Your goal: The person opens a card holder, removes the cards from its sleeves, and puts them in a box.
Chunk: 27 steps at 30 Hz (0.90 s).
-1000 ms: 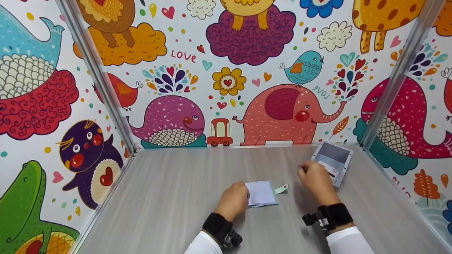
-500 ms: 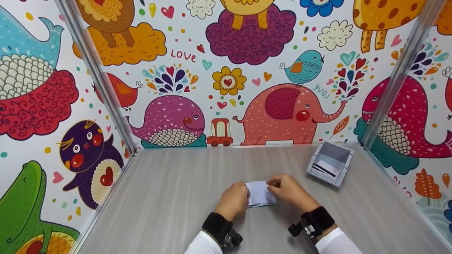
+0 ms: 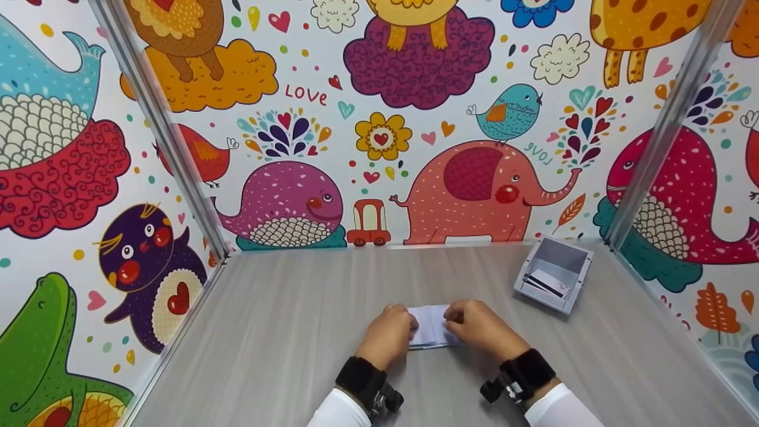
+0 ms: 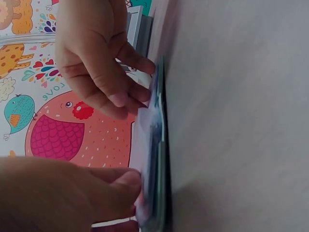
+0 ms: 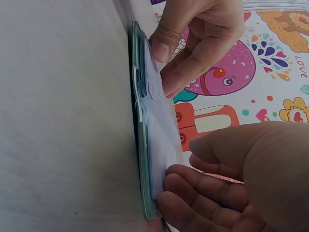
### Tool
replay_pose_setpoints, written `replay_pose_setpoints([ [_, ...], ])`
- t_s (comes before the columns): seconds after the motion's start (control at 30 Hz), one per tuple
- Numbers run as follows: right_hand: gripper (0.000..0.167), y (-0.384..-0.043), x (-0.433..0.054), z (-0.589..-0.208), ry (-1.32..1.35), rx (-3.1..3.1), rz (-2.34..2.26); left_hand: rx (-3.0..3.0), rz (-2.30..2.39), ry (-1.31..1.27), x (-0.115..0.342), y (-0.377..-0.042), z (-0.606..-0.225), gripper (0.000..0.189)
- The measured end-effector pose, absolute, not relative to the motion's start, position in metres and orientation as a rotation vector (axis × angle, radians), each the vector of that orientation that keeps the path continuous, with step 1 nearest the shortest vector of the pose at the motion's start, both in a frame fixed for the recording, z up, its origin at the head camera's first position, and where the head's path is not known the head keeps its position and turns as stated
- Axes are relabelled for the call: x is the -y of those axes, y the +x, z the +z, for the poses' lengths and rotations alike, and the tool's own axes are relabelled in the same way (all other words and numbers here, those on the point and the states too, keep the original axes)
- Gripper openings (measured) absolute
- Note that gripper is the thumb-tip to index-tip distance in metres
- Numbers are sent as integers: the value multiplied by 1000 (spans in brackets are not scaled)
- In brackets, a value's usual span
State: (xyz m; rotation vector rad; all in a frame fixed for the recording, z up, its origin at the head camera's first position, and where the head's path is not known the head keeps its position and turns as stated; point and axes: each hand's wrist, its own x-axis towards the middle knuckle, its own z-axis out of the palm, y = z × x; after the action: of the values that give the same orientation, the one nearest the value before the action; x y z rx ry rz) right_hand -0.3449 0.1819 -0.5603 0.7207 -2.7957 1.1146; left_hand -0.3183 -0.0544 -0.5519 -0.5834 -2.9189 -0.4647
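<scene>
A small card holder (image 3: pixel 428 326) with a pale green cover and whitish inner sleeves lies spread on the table between both hands. My left hand (image 3: pixel 386 335) grips its left edge, and in the right wrist view the left thumb (image 5: pixel 160 50) presses on the sleeves. At the other end, my right hand (image 3: pixel 486 326) touches the right-hand sleeves with curved fingertips (image 5: pixel 174 193). Its thumb stands apart from those fingers in the right wrist view. Seen edge-on in the left wrist view, the holder (image 4: pixel 162 145) has layered clear sleeves. The right hand covers its right end from above.
Toward the back right stands a grey open box (image 3: pixel 541 300) holding white cards (image 3: pixel 548 277) with a dark stripe. Printed cartoon walls (image 3: pixel 379 77) close off the back and sides. Each wrist carries a black strap (image 3: pixel 528 370) with a camera.
My right hand has come left from beside the grey box onto the holder's right side, now covering the strap that stuck out there. The left hand keeps its grip, shifted very slightly left.
</scene>
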Motion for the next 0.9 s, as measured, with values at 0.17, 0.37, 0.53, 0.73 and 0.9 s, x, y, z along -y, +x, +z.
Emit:
replay_pose_setpoints([
  [0.17, 6, -345, -182, -561, 688, 2821, 1097, 2918, -449, -589, 55, -318, -551, 17],
  [0.37, 6, -346, -181, -562, 652, 2840, 1085, 2924, -438, -583, 54, -317, -550, 20],
  [0.53, 4, -345, -181, -564, 648, 2821, 1064, 2903, -440, -565, 54, -315, -549, 21],
  [0.73, 4, -345, -181, -566, 642, 2806, 1061, 2885, -431, -567, 55, -316, -550, 21],
  [0.9, 4, -346, -180, -565, 636, 2815, 1063, 2894, -415, -566, 54, -317, -549, 21],
])
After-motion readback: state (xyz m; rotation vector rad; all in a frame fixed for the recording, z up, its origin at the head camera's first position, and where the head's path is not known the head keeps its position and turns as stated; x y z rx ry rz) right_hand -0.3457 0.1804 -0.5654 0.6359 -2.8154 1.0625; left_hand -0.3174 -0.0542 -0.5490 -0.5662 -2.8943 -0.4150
